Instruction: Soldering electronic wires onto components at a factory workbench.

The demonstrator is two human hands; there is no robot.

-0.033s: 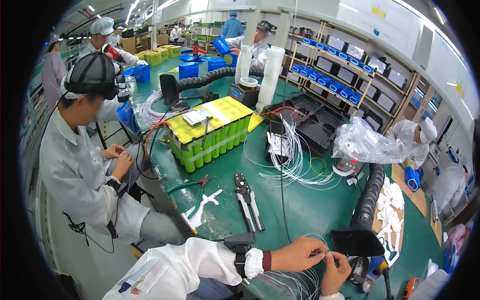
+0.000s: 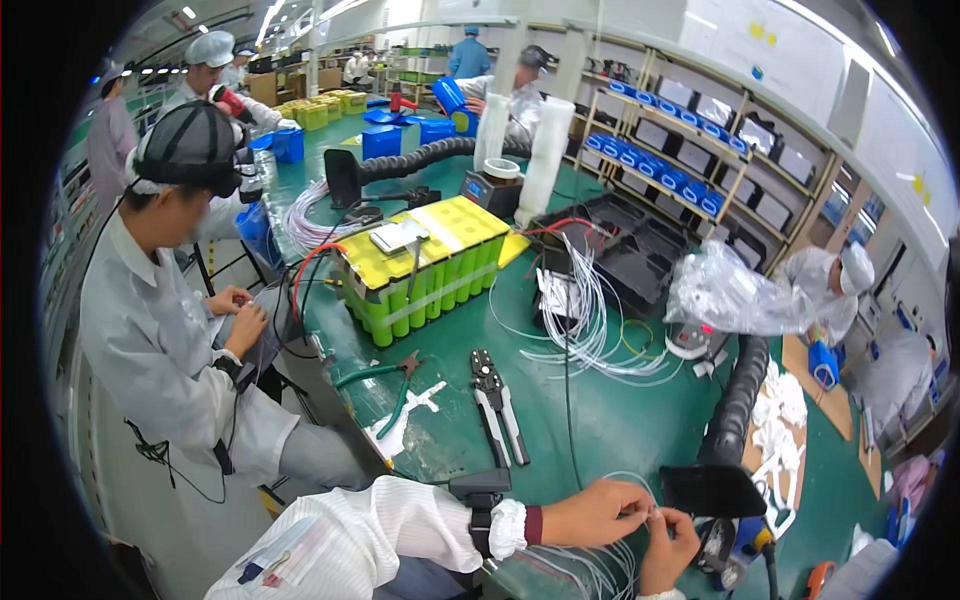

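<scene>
My left hand (image 2: pixel 596 512) reaches in from the lower left, its thumb and fingers pinched together. My right hand (image 2: pixel 670 549) comes up from the bottom edge and meets it fingertip to fingertip. A thin white wire (image 2: pixel 640 478) loops up behind the fingers and runs to the pinch. Whatever small piece sits between my right fingertips is too tiny to make out. Below both hands lies a loose bundle of white wires (image 2: pixel 598 572). Away from the hands, a crimping tool (image 2: pixel 497 405) with grey-white handles and green-handled pliers (image 2: pixel 402 392) rest on the green table (image 2: pixel 630 425).
A green battery pack with a yellow top (image 2: pixel 425 262) stands beyond the tools. Nearby are a wire heap (image 2: pixel 590 320), a black case (image 2: pixel 625 250) and a plastic bag (image 2: pixel 730 292). A black fume hose (image 2: pixel 738 400) ends beside my right hand. A co-worker (image 2: pixel 190 330) sits at left.
</scene>
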